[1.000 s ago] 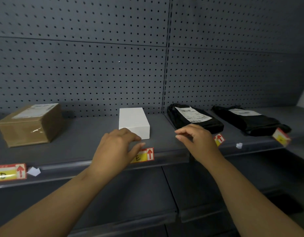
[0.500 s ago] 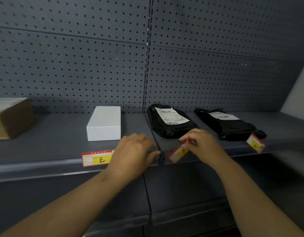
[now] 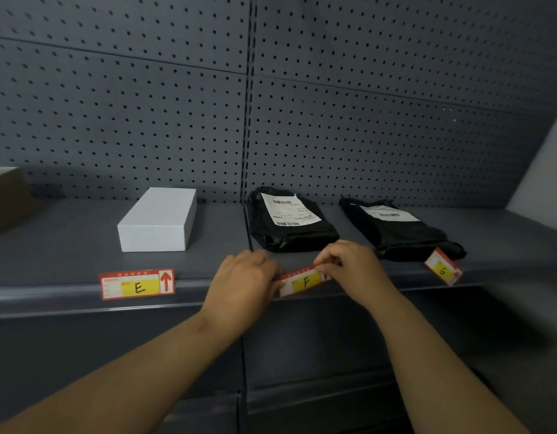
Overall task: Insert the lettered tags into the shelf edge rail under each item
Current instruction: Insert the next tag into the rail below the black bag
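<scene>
A red and yellow tag marked F [image 3: 303, 281] lies against the shelf edge rail [image 3: 51, 300] below a black parcel [image 3: 289, 220]. My left hand [image 3: 244, 281] pinches its left end and my right hand [image 3: 349, 264] pinches its right end; the tag sits slightly tilted. The tag marked E [image 3: 137, 284] sits flat in the rail under a white box [image 3: 159, 220]. A tag marked G [image 3: 442, 270] leans loose on the shelf front by a second black parcel [image 3: 399, 231].
A brown cardboard box [image 3: 4, 198] shows at the far left edge of the shelf. A grey pegboard wall [image 3: 177, 104] backs the shelf. A lower shelf [image 3: 302, 399] runs beneath my forearms.
The view has shifted right. The E tag stays in the rail. Both hands have moved to the F tag, which has turned from steeply tilted to nearly level against the rail.
</scene>
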